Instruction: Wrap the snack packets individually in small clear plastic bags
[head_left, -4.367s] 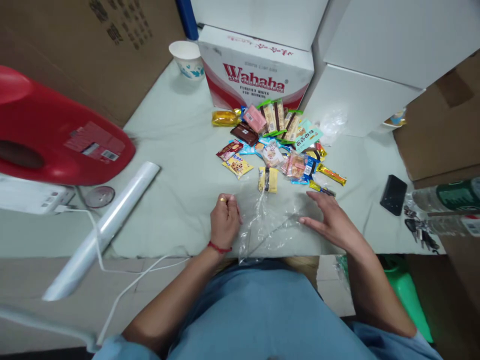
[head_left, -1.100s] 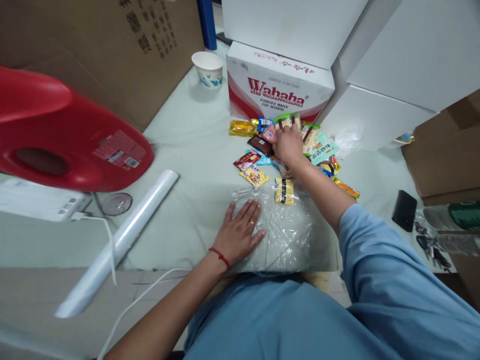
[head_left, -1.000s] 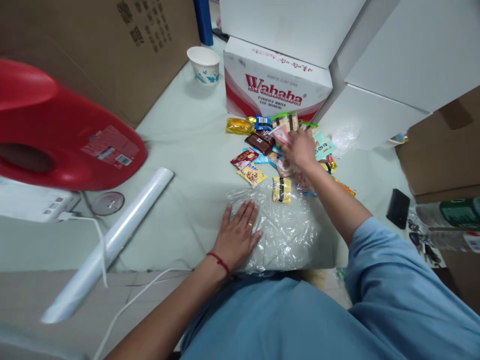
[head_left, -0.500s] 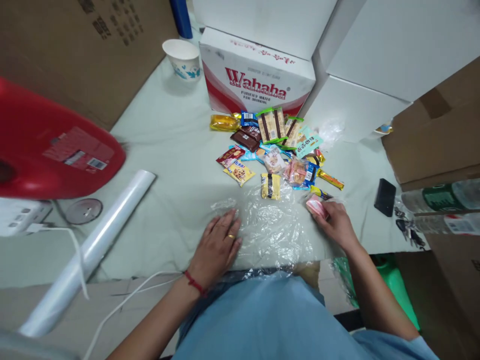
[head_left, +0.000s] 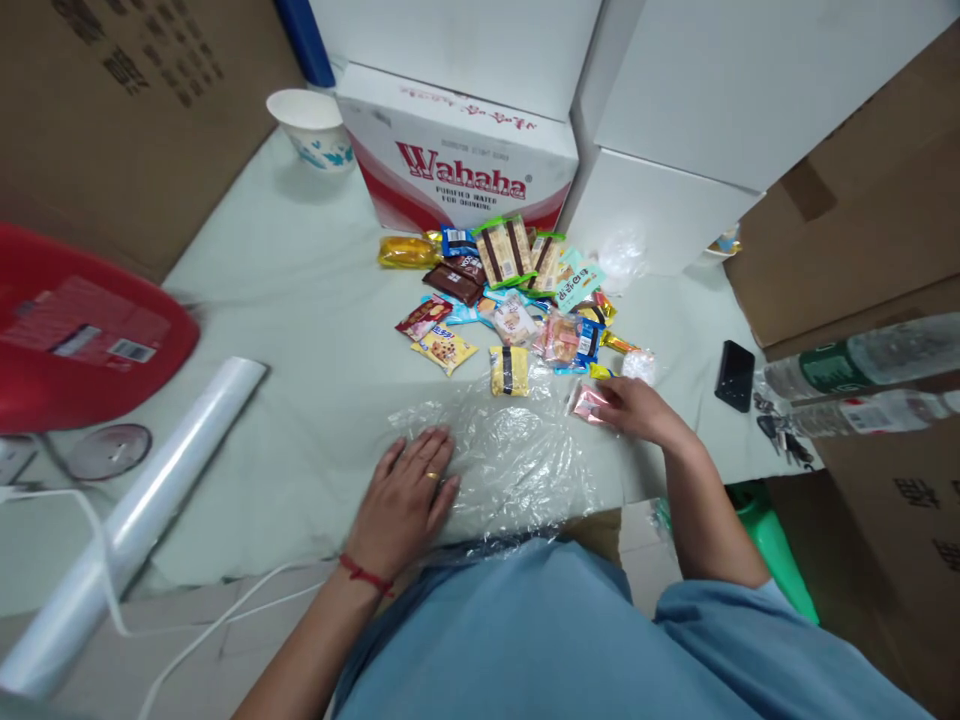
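My left hand (head_left: 405,492) lies flat, fingers stretched out, at the left edge of a crumpled clear plastic sheet (head_left: 517,455). Between the fingers of my right hand (head_left: 637,408) is a small pink snack packet (head_left: 586,401), low over the sheet's upper right side. A yellow packet with a dark band (head_left: 509,371) rests at the sheet's top edge. Beyond it lies a heap of wrapped snacks, with a green-edged pack (head_left: 504,252) on top and a yellow cookie packet (head_left: 445,347) at the left. Just above my right hand sits a white wrapped item (head_left: 638,366).
A Wahaha carton (head_left: 465,165) stands behind the snacks, with a paper cup (head_left: 313,130) beside it. On the left are a red container (head_left: 90,330) and a plastic film roll (head_left: 142,510). A black phone-like object (head_left: 735,376), keys (head_left: 784,438) and bottles (head_left: 862,355) lie on the right.
My right hand has carried the pink packet left, over the plastic sheet's edge. A white wrapped item now shows above that hand. My left hand stays flat; the view has shifted.
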